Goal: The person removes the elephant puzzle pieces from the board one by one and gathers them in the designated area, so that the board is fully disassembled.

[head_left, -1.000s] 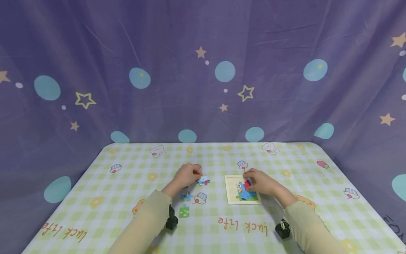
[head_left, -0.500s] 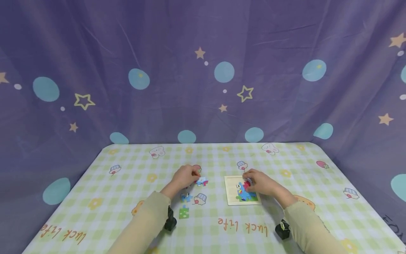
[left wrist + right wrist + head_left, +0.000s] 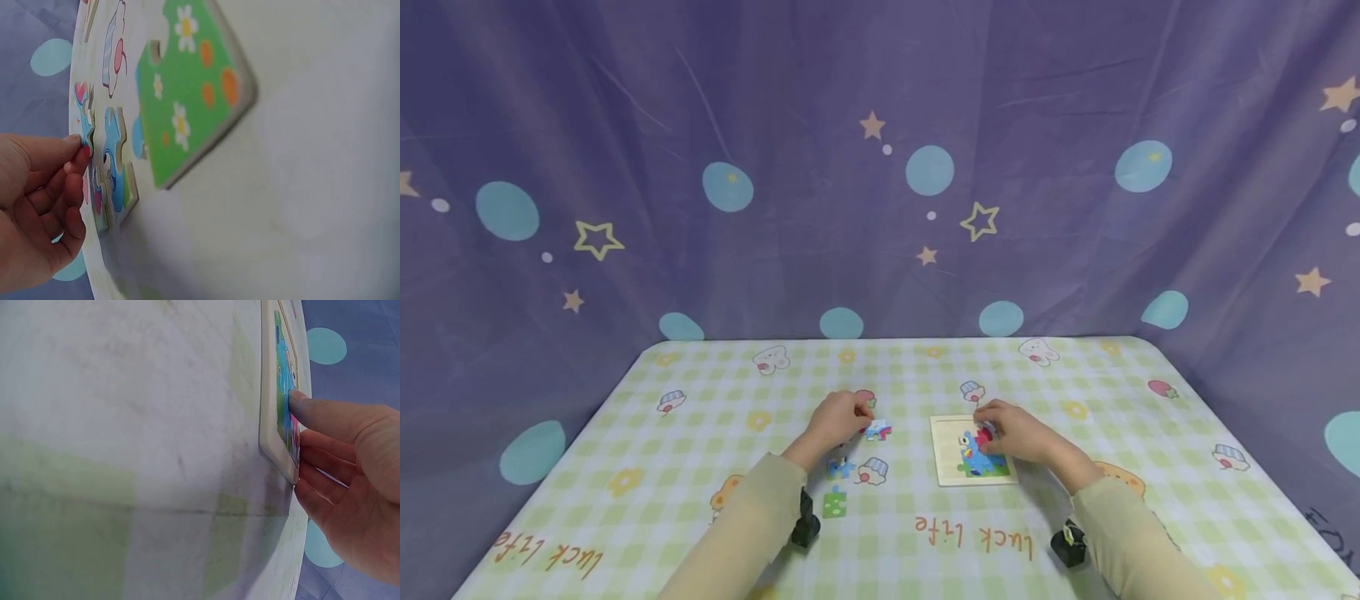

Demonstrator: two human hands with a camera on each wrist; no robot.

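My left hand (image 3: pixel 835 422) pinches a blue puzzle piece (image 3: pixel 85 122) between thumb and fingers, low over the table. Beside that piece, in the left wrist view, are other blue pieces (image 3: pixel 114 159); a green piece with flowers (image 3: pixel 181 94) lies nearest that camera. Over at the wooden puzzle tray (image 3: pixel 947 468), my right hand (image 3: pixel 1018 431) grips the far right side, the thumb on the pieces inside and the other fingers at the outer edge. Blue, red and green pieces (image 3: pixel 977 457) fill part of the tray, some hidden under the hand.
The table (image 3: pixel 700 442) has a checked cloth with printed cakes, flowers and lettering. Behind its far edge hangs a purple curtain (image 3: pixel 820 250) with stars and dots. Black wrist devices (image 3: pixel 806 525) are at both sleeves.
The piece at my left fingertips has shifted very slightly to the left with the hand. My right hand and the tray show no clear movement.
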